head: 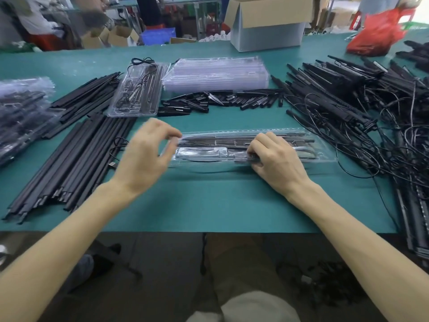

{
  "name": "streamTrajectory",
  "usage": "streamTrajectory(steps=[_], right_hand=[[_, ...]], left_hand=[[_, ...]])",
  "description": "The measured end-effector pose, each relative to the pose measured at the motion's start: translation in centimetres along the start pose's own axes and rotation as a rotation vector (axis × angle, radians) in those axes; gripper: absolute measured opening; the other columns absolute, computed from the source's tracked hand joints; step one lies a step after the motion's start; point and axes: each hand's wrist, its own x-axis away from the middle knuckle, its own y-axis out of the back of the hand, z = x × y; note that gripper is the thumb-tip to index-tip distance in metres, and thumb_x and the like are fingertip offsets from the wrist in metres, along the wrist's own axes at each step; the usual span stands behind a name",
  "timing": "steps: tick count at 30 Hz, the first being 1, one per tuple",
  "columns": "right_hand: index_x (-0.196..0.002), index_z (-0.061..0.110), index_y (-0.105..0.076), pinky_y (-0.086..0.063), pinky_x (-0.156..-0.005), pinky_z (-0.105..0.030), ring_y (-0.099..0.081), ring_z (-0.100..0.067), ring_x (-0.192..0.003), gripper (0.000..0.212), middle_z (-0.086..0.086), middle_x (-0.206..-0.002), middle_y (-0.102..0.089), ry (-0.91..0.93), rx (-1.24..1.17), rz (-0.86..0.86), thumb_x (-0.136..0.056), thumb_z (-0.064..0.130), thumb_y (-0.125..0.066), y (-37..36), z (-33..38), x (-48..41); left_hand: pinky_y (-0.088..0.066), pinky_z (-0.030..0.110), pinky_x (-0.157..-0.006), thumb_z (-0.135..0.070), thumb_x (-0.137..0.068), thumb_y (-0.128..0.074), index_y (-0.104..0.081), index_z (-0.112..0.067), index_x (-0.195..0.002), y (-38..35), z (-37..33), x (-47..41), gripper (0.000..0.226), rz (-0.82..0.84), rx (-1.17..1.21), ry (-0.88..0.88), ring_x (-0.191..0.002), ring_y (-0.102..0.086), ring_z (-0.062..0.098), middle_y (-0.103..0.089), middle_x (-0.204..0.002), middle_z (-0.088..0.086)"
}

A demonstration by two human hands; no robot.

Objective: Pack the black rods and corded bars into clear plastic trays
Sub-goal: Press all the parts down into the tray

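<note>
Head view shows a long clear plastic tray (308,156) lying crosswise on a green table mat (209,201), directly in front of the person. Black parts already sit in its moulded slots, and a thin black cord (209,171) curves out from under its near edge.

The right hand (275,159) rests on the tray's near rim just right of its middle. Its fingers are curled down, and the tips grip the rim and a black piece there; the thumb is hidden. The left hand (146,156) is at the tray's left end, motion-blurred, with curved fingers and thumb set narrowly apart about the tray's corner. Whether it actually pinches the plastic cannot be told.

Left of the tray, long flat black rods (76,163) lie side by side in a broad bundle. Beyond the tray's left end lies a second clear tray with parts and a cord in it (137,89). Straight beyond the tray is a row of short black pieces (220,101), and behind them a stack of empty clear trays (216,75). Right of the tray, touching its far end, sprawls a tangled heap of black corded bars (348,112). Far beyond the tray stand an open cardboard box (267,22) and a red plastic bag (380,31).
</note>
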Motion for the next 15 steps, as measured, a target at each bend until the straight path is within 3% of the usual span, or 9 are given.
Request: streamTrajectory(steps=[4,9,12,15], right_hand=[[-0.085,0.006,-0.061,-0.051,-0.074,-0.044,-0.056,-0.033,-0.083,0.025,-0.009,-0.088,-0.059,-0.006,-0.002,-0.021,-0.067,-0.003,-0.075,0.0,-0.1,0.0],[-0.091,0.002,-0.068,-0.051,-0.075,-0.044,-0.058,-0.034,-0.082,0.031,-0.011,-0.089,-0.063,-0.009,-0.039,-0.009,-0.076,0.021,-0.086,0.4,-0.2,0.2],[-0.094,0.001,-0.070,-0.050,-0.080,-0.044,-0.058,-0.033,-0.086,0.042,-0.012,-0.091,-0.063,-0.037,-0.104,0.062,-0.080,0.040,-0.080,0.5,-0.1,0.1],[-0.096,0.001,-0.071,-0.051,-0.081,-0.043,-0.059,-0.033,-0.088,0.038,-0.012,-0.092,-0.063,-0.028,-0.125,0.069,-0.086,0.037,-0.076,0.5,0.2,0.1]], left_hand=[[-0.044,0.041,-0.099,-0.036,-0.095,-0.067,-0.064,-0.011,-0.122,-3.7,-5.0,0.0,0.037,0.268,-0.123,-0.241,-0.113,-0.057,0.024,-0.061,-0.120,0.004],[-0.044,0.039,-0.094,-0.032,-0.093,-0.070,-0.069,-0.011,-0.116,-6.4,-6.5,-2.4,0.031,0.248,-0.049,-0.143,-0.106,-0.054,0.026,-0.066,-0.109,0.004],[-0.045,0.039,-0.094,-0.030,-0.092,-0.070,-0.073,-0.014,-0.113,-6.5,-5.7,-3.3,0.028,0.328,-0.032,-0.093,-0.107,-0.054,0.023,-0.068,-0.107,0.002],[-0.046,0.039,-0.094,-0.027,-0.093,-0.070,-0.074,-0.013,-0.113,-6.6,-5.1,-3.2,0.026,0.343,-0.032,-0.094,-0.107,-0.054,0.023,-0.070,-0.107,0.002]])
